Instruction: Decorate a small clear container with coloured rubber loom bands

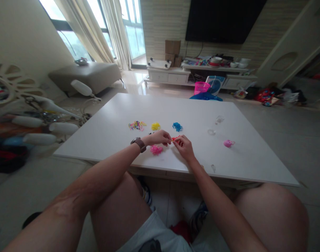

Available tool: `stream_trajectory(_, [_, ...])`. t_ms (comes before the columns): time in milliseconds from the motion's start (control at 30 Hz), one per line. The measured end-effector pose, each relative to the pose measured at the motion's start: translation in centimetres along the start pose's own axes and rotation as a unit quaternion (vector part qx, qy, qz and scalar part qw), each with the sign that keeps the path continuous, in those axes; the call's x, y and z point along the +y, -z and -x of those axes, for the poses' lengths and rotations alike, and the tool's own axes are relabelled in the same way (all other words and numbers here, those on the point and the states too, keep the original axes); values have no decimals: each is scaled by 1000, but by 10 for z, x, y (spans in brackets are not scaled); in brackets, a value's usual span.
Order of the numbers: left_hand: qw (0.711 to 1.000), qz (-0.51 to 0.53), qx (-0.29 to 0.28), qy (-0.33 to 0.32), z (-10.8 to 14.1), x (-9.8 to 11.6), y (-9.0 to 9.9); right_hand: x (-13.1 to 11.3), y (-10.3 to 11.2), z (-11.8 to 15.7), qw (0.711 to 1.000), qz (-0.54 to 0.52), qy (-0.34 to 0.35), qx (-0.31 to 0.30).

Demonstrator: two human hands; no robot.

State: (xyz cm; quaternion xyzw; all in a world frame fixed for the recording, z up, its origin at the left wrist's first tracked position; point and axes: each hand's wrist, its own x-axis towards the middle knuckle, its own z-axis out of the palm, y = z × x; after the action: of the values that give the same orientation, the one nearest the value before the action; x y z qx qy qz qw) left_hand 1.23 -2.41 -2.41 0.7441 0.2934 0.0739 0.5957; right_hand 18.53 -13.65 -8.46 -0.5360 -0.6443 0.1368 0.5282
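Observation:
Above the white table [191, 112], my left hand [161, 137] and my right hand [183, 145] meet fingertip to fingertip. Both are closed in a pinch on something small between them, too tiny to name. Behind the fingers shows part of a red pile [176, 138] of small pieces. A pink pile [156, 150] lies just below my left hand. Farther back are a yellow pile [155, 126], a blue pile [177, 126] and a mixed-colour pile [137, 125]. Some dark pieces are partly hidden by my left hand, whose wrist wears a watch [139, 144].
To the right on the table are a pink round object [227, 143], clear items [211, 132] and a small clear piece [213, 168] near the front edge. Beyond the far edge stand a pink basket [201, 87] and a TV cabinet [167, 76]. A white lamp [57, 127] is at left.

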Motion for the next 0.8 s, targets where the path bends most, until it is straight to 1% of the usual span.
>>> stream_trajectory(233, [999, -26, 7, -26, 0, 1, 1, -2, 0, 1, 1000, -8, -5, -3])
stream_trajectory(467, [999, -30, 7, -25, 2, 4, 1, 0, 0, 0, 1000, -12, -17, -5])
stream_trajectory(800, [999, -43, 8, -24, 1, 2, 2, 0, 0, 0, 1000, -17, -13, -4])
